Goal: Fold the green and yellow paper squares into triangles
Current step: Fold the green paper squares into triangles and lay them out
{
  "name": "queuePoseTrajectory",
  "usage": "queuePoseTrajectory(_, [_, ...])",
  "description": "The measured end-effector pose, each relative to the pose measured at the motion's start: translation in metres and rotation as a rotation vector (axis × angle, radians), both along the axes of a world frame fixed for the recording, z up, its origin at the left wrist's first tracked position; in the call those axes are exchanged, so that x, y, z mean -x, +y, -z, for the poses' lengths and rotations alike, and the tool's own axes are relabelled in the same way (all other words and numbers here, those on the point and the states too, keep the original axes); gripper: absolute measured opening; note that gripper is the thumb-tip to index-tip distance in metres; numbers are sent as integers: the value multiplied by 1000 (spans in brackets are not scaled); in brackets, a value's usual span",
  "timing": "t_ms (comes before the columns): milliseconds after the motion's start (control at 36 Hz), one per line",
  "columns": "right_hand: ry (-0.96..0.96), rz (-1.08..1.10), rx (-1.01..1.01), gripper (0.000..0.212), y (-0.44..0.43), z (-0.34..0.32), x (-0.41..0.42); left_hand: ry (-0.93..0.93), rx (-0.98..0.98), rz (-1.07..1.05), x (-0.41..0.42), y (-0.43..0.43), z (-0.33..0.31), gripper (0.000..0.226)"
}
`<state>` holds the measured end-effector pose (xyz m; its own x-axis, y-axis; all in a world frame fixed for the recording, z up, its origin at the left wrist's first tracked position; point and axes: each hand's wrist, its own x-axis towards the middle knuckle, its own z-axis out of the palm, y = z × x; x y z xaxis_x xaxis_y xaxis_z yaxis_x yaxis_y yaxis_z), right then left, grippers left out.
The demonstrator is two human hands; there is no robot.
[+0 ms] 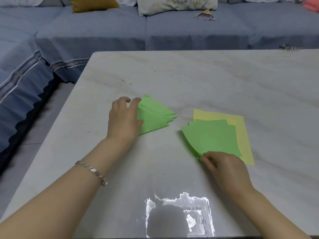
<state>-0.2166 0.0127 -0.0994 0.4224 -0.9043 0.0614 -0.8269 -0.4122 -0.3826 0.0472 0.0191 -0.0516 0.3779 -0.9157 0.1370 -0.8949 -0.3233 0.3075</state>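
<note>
Several folded green triangles (155, 116) lie fanned in a pile at the middle of the table. My left hand (125, 118) rests on the pile's left edge, fingers loosely extended, thumb on the paper. To the right lies a stack of flat green squares (212, 137) on top of yellow squares (241, 135). My right hand (224, 168) pinches the near left corner of the green stack, lifting the top sheet's edge slightly.
The papers sit on a pale marble table (189, 80) with a bright glare patch near its front edge. A blue sofa (103, 31) with cushions wraps the far and left sides. A paper fan (205, 15) lies on the sofa; a metal clip (288, 47) sits at the table's far right.
</note>
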Motion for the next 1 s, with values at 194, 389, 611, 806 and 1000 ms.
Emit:
queuePoseTrajectory(194, [-97,-79,211,12,8,-15,-7,661,41,-116,51,28,0,49])
queuePoseTrajectory(389, [-223,-381,205,16,21,-32,-17,1303,-177,-339,56,37,13,62])
queuePoseTrajectory(611, [-348,-579,-26,10,26,-33,-16,1259,-294,-149,40,48,13,51])
queuePoseTrajectory(806, [-593,-331,-248,18,30,-36,-14,1191,-79,70,49,56,11,40])
queuePoseTrajectory(1000, [-815,-210,-469,40,20,-29,-12,1180,-56,163,54,66,5,32])
